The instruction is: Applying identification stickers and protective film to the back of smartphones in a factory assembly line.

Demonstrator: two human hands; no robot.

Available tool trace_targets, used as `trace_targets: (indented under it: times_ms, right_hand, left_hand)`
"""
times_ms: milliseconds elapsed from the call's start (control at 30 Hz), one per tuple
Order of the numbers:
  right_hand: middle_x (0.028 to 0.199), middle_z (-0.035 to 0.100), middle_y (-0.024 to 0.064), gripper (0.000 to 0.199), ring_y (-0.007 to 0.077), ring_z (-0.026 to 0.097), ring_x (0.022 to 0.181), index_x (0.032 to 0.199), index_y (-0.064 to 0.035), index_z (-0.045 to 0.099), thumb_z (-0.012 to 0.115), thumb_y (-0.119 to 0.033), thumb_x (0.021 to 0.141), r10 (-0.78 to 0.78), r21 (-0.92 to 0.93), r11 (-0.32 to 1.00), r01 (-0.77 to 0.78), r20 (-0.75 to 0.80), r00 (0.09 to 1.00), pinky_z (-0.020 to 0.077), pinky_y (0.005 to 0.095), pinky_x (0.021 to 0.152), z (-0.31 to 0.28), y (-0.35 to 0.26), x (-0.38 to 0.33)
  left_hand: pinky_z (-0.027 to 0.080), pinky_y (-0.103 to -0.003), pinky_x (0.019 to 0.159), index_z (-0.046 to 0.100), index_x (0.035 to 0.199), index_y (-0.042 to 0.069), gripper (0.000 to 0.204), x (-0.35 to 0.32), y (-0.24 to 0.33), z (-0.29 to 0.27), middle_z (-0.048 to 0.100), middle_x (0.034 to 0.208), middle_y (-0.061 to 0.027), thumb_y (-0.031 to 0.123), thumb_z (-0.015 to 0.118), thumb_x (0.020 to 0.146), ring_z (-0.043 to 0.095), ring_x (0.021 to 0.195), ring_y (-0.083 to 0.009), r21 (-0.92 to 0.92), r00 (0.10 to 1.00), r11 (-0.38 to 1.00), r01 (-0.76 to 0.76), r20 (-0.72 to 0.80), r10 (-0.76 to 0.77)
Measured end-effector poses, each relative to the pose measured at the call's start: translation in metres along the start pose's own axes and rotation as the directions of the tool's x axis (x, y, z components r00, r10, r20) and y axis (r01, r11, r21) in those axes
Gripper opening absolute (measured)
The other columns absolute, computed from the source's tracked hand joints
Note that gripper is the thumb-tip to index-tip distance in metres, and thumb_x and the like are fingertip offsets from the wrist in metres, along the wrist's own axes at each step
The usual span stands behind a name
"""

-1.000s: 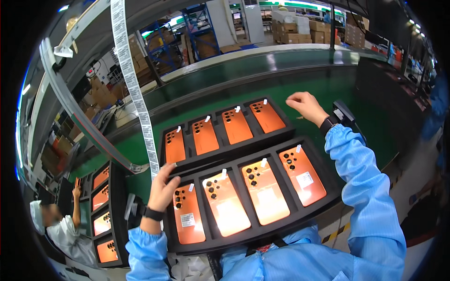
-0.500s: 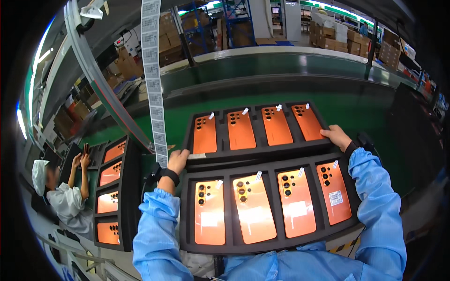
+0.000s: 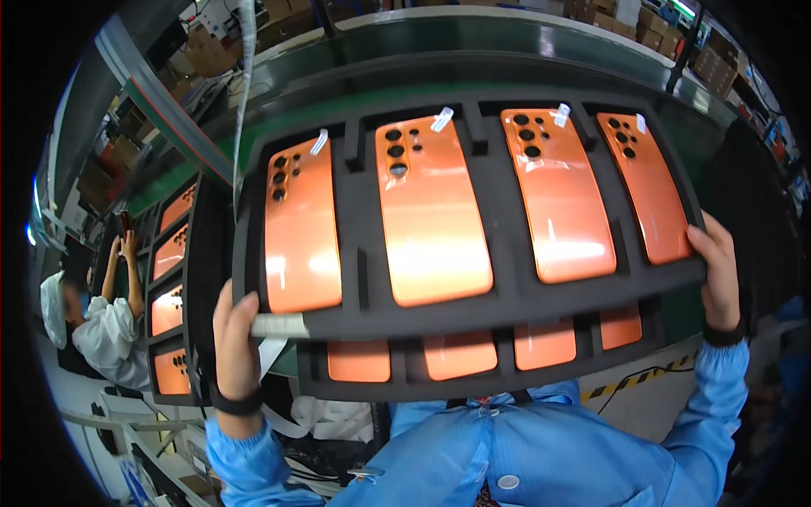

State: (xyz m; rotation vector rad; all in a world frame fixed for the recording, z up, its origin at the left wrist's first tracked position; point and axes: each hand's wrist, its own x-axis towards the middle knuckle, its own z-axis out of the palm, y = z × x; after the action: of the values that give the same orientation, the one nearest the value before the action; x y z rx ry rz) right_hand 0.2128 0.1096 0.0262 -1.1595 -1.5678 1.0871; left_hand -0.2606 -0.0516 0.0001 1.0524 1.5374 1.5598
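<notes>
A black foam tray (image 3: 507,306) is held up in front of me, a hand at each end. In its slots lie several orange phones (image 3: 435,224), backs up, with small white tabs by their cameras. My left hand (image 3: 236,345) grips the left front corner, beside a pale label (image 3: 280,324). At the right end, my right hand (image 3: 718,270) has its thumb on top near the last phone. A second black tray (image 3: 405,389) shows underneath, nearer to me, partly covered; only the lower ends of its orange phones (image 3: 460,355) are visible.
A dark tray (image 3: 193,296) of orange phones stands at left, beside a co-worker in a white coat (image 3: 114,346). A metal post (image 3: 173,118) and a hanging label strip (image 3: 245,84) are left of my tray. Behind runs a green conveyor belt (image 3: 456,42); cartons (image 3: 718,68) stand beyond.
The far tray has risen and come toward me in both hands, now overlapping the nearer tray. The view has tilted downward, and the label strip appears nearly edge-on.
</notes>
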Motion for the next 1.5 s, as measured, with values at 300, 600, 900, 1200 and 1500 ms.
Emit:
trace_targets:
  times_ms: [300, 600, 900, 1200, 1500]
  right_hand:
    - [0.111, 0.060, 0.0093, 0.045, 0.0139, 0.056, 0.099, 0.124, 0.0061, 0.049, 0.053, -0.012, 0.083, 0.103, 0.103, 0.991, -0.091, -0.123, 0.987, 0.0393, 0.0242, 0.090, 0.014, 0.066, -0.081]
    - [0.122, 0.054, 0.0136, 0.045, 0.0205, 0.052, 0.110, 0.126, 0.0064, 0.046, 0.052, -0.010, 0.084, 0.021, 0.006, 1.000, -0.021, -0.124, 0.992, 0.0353, 0.0284, 0.097, 0.009, 0.068, -0.085]
    - [0.111, 0.056, 0.0178, 0.028, 0.0250, 0.052, 0.106, 0.101, 0.0053, 0.060, 0.050, -0.014, 0.084, -0.423, -0.505, 0.713, 0.488, 0.245, 0.872, 0.0366, 0.0334, 0.093, 0.018, -0.091, -0.035]
    - [0.089, 0.060, 0.0103, 0.012, 0.0222, 0.059, 0.081, 0.087, 0.0020, 0.064, 0.059, -0.007, 0.082, -0.757, 0.040, 0.580, 0.814, 0.396, 0.520, 0.0471, 0.0311, 0.070, 0.217, -0.099, 0.052]
    - [0.086, 0.058, 0.0076, 0.011, 0.0232, 0.055, 0.080, 0.087, -0.0024, 0.066, 0.064, -0.009, 0.078, -0.777, 0.125, 0.518, 0.846, 0.484, 0.403, 0.0452, 0.0331, 0.069, 0.318, -0.063, 0.037]
  left_hand:
    - [0.041, -0.027, 0.086, 0.052, 0.113, -0.001, 0.032, -0.080, -0.057, 0.013, 0.059, 0.105, -0.0073, 0.017, 0.048, 0.087, 0.056, 0.094, -0.0150, -0.206, 0.984, 0.976, 0.077, -0.142, -0.108]
    - [0.038, -0.024, 0.087, 0.051, 0.115, -0.010, 0.038, -0.080, -0.053, 0.015, 0.059, 0.106, -0.0107, 0.011, 0.047, 0.084, 0.054, 0.096, -0.0145, -0.162, 0.987, 0.983, 0.086, -0.123, -0.106]
    - [0.036, -0.032, 0.098, 0.039, 0.133, -0.001, 0.053, 0.000, 0.039, -0.040, 0.046, 0.131, -0.0136, 0.023, 0.053, 0.087, 0.044, 0.122, -0.0232, 0.131, 0.974, 0.977, -0.170, -0.131, 0.187]
    - [0.041, -0.028, 0.089, 0.020, 0.141, 0.000, 0.084, 0.119, -0.018, -0.069, 0.049, 0.127, -0.0157, 0.010, 0.069, 0.073, 0.052, 0.104, -0.0164, 0.237, 0.857, 0.933, 0.270, 0.382, -0.345]
    - [0.044, -0.020, 0.061, 0.066, 0.093, 0.000, 0.019, 0.039, -0.043, -0.083, 0.065, 0.082, -0.0004, 0.018, 0.063, 0.086, 0.056, 0.067, -0.0050, 0.182, 0.805, 0.926, 0.331, 0.458, -0.377]
